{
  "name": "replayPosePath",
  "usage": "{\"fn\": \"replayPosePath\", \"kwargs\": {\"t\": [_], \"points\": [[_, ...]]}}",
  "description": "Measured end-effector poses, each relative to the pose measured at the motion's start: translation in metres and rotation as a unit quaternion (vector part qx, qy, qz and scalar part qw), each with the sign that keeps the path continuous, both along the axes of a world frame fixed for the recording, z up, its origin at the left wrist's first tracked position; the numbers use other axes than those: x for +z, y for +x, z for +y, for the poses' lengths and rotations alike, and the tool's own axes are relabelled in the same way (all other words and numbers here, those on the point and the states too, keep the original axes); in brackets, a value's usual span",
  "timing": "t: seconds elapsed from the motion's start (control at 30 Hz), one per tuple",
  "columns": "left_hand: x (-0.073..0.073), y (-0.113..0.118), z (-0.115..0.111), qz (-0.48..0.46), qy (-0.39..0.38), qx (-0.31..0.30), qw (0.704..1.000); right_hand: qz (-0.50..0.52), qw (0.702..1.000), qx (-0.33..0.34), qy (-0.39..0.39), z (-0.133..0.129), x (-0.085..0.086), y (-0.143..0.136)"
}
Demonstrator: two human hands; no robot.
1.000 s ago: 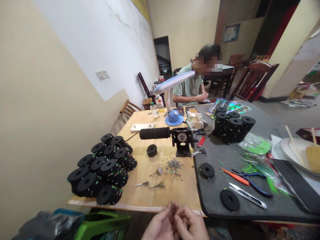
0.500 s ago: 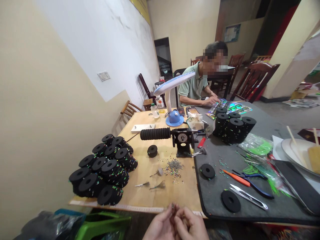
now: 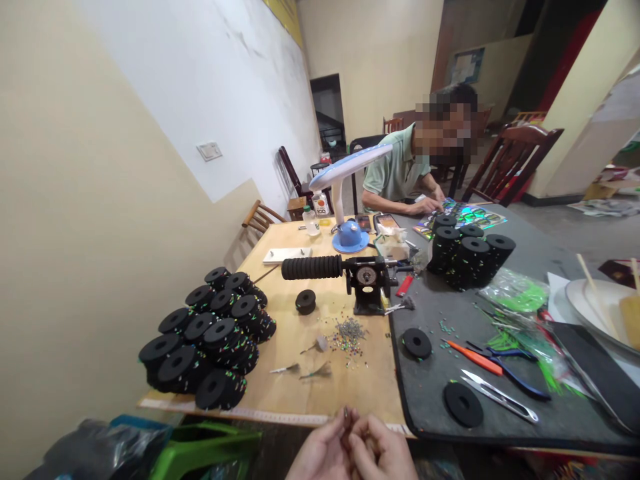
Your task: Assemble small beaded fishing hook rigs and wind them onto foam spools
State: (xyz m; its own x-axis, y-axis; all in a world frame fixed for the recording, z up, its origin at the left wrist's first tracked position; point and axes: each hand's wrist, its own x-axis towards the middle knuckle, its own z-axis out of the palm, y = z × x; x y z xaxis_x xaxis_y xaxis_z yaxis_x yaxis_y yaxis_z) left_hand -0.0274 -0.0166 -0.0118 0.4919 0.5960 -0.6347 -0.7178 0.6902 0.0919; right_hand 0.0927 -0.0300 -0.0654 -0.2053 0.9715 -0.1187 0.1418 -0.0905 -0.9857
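At the table's front edge, my left hand [image 3: 320, 450] and my right hand [image 3: 379, 448] are held close together with fingertips pinched. A tiny dark piece shows at the left fingertips; it is too small to name, and what the right fingers hold is hidden. Just beyond my hands lie a heap of small pins and coloured beads [image 3: 349, 333] and several thin bristle-like bundles [image 3: 316, 369]. Behind the heap stands a black hand-cranked winder [image 3: 367, 283] with a ribbed black foam roll [image 3: 313, 267] on its shaft. A black foam spool [image 3: 305, 302] sits near it.
Stacked black foam spools [image 3: 210, 340] fill the table's left. On the grey mat [image 3: 425, 407] lie thread snips [image 3: 500, 397], an orange-handled tool [image 3: 475, 357], blue pliers [image 3: 525, 377] and foam discs [image 3: 463, 403]. A blue lamp [image 3: 350, 237] stands behind; across sits a person [image 3: 400, 167].
The person across the table has leaned further forward and to the right over the shiny sheet. My hands have stayed in nearly the same place.
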Motion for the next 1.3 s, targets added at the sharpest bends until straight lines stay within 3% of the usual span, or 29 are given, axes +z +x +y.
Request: {"fn": "replayPosePath", "kwargs": {"t": [0.27, 0.67, 0.93, 1.3], "points": [[-0.013, -0.004, -0.003, -0.006, 0.002, 0.002, 1.0, -0.012, 1.0, 0.028, 0.005, 0.003, 0.013, 0.007], [-0.011, -0.003, -0.003, -0.02, 0.011, 0.004, 1.0, -0.001, 0.999, 0.037, -0.001, 0.003, 0.013, 0.008], [0.001, 0.001, -0.001, -0.012, 0.011, 0.005, 1.0, 0.001, 0.999, 0.039, -0.005, 0.002, 0.01, 0.008], [-0.001, 0.0, -0.002, 0.001, -0.006, 0.011, 1.0, 0.011, 0.999, 0.037, -0.007, 0.002, 0.01, 0.009]]}}
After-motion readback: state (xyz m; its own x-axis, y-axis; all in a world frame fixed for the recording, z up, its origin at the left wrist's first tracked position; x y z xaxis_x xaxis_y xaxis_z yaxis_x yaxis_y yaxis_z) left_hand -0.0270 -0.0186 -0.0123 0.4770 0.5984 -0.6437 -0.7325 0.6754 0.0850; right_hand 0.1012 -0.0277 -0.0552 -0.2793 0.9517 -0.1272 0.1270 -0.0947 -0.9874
